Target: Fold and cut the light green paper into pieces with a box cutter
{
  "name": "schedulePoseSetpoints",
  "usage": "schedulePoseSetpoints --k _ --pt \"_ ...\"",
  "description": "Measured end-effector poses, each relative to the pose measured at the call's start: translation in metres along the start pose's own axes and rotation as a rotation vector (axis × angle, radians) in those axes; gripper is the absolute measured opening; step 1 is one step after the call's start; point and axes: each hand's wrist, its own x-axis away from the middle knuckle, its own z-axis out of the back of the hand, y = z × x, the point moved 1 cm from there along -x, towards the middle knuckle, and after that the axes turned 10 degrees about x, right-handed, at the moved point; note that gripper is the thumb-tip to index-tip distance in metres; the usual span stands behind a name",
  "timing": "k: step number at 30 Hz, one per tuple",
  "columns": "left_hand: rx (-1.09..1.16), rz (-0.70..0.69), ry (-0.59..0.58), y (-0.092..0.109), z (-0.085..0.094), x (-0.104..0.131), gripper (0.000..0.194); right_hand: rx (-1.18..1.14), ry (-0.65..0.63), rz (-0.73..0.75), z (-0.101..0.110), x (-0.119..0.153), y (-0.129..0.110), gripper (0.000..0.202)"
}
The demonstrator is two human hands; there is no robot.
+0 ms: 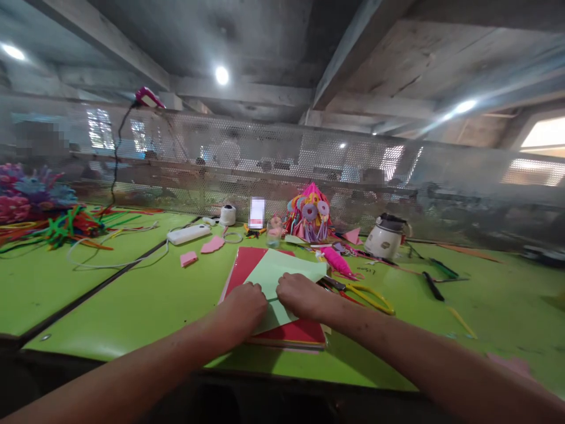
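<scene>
A pale green sheet of paper [282,265] lies over a stack of coloured paper with a red sheet [304,333] on top. My left hand [248,307] is closed on the green sheet at its left side. Close beside it, my right hand [300,294] is closed with fingers curled on the same sheet. A crease or edge shows in the paper between the two hands. Right of the stack lie scissors with yellow handles [373,298], their blades partly behind my right wrist. A bundle of bright pink yarn [336,262] rests just beyond the paper.
On the green table [132,306] stand a white kettle [385,237], a colourful tasselled craft piece [310,212], a lit phone [256,213] and a white power strip [189,234]. Pipe cleaners [70,227] pile up at left. A perforated metal screen [265,159] runs along the back.
</scene>
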Motion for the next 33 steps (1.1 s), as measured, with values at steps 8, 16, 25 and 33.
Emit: schedulePoseSetpoints --k 8,16,25,33 --pt "-0.187 0.023 0.11 0.004 0.026 0.009 0.025 0.009 0.11 -0.166 -0.01 0.001 -0.009 0.014" --pt "-0.156 0.08 0.219 -0.028 0.025 0.069 0.024 -0.102 0.265 -0.041 0.005 -0.004 -0.034 0.013" --pt "0.038 0.016 0.219 -0.045 0.022 0.105 0.034 -0.263 0.278 -0.046 -0.005 0.0 -0.038 0.017" --pt "0.119 -0.03 0.219 -0.009 0.095 0.076 0.047 -0.252 0.262 0.036 0.0 -0.002 -0.037 0.012"
